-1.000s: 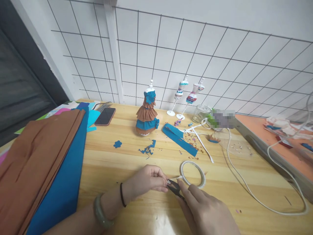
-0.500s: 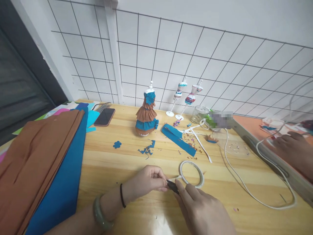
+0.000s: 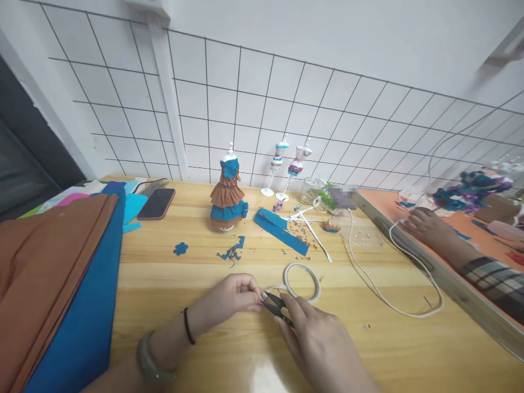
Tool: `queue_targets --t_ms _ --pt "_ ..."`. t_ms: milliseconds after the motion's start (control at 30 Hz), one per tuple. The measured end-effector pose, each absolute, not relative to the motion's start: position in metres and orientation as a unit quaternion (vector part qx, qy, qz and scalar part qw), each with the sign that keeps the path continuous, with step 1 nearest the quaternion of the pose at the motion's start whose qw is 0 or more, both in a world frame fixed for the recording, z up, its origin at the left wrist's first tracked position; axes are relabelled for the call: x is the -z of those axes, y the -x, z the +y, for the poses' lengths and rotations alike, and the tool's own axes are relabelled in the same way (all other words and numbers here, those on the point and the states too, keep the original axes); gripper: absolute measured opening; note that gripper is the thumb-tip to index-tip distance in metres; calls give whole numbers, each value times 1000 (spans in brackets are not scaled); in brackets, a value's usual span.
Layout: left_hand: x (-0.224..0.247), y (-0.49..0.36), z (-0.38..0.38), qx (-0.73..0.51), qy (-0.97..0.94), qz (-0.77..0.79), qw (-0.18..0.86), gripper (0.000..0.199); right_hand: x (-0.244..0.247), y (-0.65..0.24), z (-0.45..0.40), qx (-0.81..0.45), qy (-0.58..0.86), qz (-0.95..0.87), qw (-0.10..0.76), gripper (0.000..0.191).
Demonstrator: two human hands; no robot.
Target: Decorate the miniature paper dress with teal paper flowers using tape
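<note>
Black thread snips are gripped in the right hand near the tape roll. Left of that roll, the left hand is pinched closed, contents unclear.

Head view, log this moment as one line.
left hand: pinched closed, contents unclear | right hand: holding black thread snips, tips at left hand | tape roll: flat on table | ruffled dress form: upright

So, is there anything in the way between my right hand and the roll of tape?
Nothing visible. The roll of tape lies just beyond your right hand, and the scissors in that hand point off toward your left hand.
</note>
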State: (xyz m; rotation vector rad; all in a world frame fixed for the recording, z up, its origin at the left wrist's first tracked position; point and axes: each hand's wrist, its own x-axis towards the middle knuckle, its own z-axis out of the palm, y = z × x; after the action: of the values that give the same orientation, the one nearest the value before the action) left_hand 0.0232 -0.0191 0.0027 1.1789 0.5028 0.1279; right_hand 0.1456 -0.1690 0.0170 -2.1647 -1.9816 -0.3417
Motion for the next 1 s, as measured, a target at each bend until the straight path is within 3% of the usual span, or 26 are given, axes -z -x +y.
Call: queue_targets --t_ms 267,567,767,1000 --pt "-7 -20 -4 -84 -520 277 804 28 -11 -149 -182 -15 724 -675 142 24" --pt "3 -23 5 -181 -641 342 663 20 0 -159 -186 -36 696 -696 172 31" --pt "-2 -20 -12 -107 -706 218 665 23 -6 -158 -164 -56 666 -671 321 30" --pt "5 -21 -13 -110 -699 189 681 27 -10 -143 -136 -204 655 -546 481 18"
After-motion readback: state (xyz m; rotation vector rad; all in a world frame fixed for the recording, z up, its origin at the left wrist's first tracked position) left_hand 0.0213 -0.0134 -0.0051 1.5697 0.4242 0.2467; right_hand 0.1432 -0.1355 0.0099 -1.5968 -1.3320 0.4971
